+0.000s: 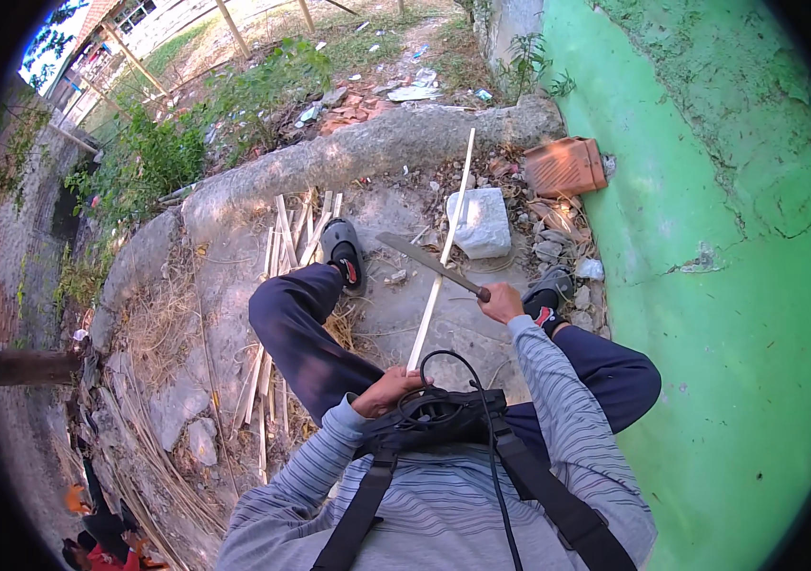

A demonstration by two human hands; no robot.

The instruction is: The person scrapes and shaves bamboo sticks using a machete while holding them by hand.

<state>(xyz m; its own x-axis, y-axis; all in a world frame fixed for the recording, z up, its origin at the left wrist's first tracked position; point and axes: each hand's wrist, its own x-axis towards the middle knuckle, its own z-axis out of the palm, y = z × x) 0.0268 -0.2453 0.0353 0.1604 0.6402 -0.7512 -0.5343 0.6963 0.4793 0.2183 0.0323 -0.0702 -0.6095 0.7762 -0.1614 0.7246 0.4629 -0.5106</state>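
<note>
A long, pale strip of split bamboo or wood [427,320] slants away from my lap, its far end past a white block [484,225]. My left hand [389,392] is closed around its near end, close to my waist; a black cable and bag partly hide the fingers. In my right hand [503,304] is the handle of a long knife [414,252], gripped firmly. Its blade points left and lies across the strip, just short of the block. Whether blade and strip touch, I cannot tell.
More pale strips [278,246] lie in a bundle beside my left leg. An orange hollow brick [565,167] and rubble sit by the green wall [710,314] on my right. A low concrete curb [348,143] runs beyond my feet. Someone in red [106,557] shows at lower left.
</note>
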